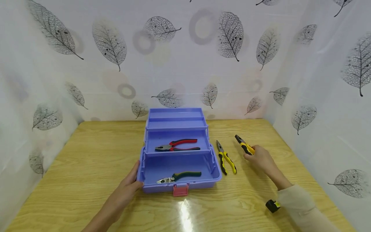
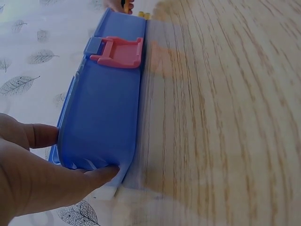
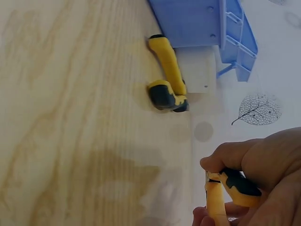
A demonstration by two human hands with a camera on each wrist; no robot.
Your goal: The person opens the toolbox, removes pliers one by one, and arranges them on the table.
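A purple toolbox (image 1: 200, 185) stands unfolded on the table, its pink latch (image 1: 180, 190) hanging at the front. My left hand (image 1: 124, 191) grips its front left corner, and the left wrist view shows the thumb and fingers pressed around the edge of the box wall (image 2: 103, 113). Combination pliers with red handles (image 1: 185, 141) lie in the lower tray. Green-handled pliers (image 1: 186, 174) lie in the bottom compartment. With my right hand (image 1: 263, 161) I hold yellow-and-black pliers (image 1: 245, 147) by the handles, jaws pointing away from me.
Between the box and my right hand, yellow-and-black long-nose pliers (image 1: 230, 162) lie on the table. A black-and-yellow tape measure (image 1: 271, 206) rests by my right sleeve (image 1: 301, 204). Leaf-patterned curtain (image 1: 179, 64) encloses the wooden table (image 1: 95, 167) at the back and both sides.
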